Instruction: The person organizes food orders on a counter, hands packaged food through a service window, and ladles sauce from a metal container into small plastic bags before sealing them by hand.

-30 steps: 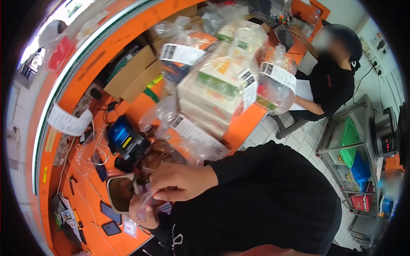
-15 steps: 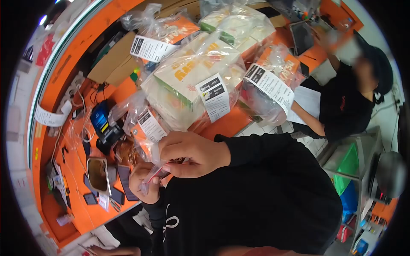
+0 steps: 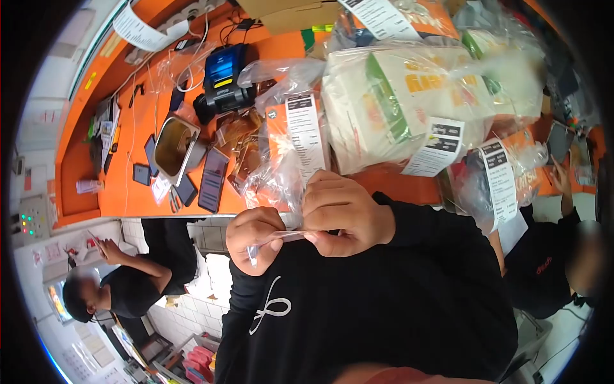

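At frame centre I note a small clear plastic bag (image 3: 291, 235) pinched by left grip (image 3: 254, 238) and right grip (image 3: 345, 214), its edge spanning left to right between them.

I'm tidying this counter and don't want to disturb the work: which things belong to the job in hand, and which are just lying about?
Job in hand:
small clear plastic bag, pinched by the left hand and right hand

Apparently just lying about, untouched:
metal container
blue-and-black machine
phone or tablet
large bagged box
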A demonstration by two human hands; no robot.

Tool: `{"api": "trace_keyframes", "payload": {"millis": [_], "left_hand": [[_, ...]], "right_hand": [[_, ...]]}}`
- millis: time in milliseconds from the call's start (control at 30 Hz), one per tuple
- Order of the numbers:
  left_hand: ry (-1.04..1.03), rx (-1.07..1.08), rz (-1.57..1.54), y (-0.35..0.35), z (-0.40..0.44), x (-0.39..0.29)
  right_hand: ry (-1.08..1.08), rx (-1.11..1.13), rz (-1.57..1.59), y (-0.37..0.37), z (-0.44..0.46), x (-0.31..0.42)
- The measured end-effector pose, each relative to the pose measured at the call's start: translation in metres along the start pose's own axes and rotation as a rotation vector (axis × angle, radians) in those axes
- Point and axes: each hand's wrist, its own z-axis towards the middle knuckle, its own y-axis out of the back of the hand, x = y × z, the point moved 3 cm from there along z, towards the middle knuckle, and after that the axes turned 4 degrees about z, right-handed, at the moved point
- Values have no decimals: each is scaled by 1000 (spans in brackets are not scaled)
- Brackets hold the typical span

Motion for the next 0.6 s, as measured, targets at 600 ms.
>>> {"api": "trace_keyframes", "payload": {"millis": [600], "left_hand": [[-22,12,134,33,-6,5]], "right_hand": [[-96,124,32,-40,16,-28]]}}
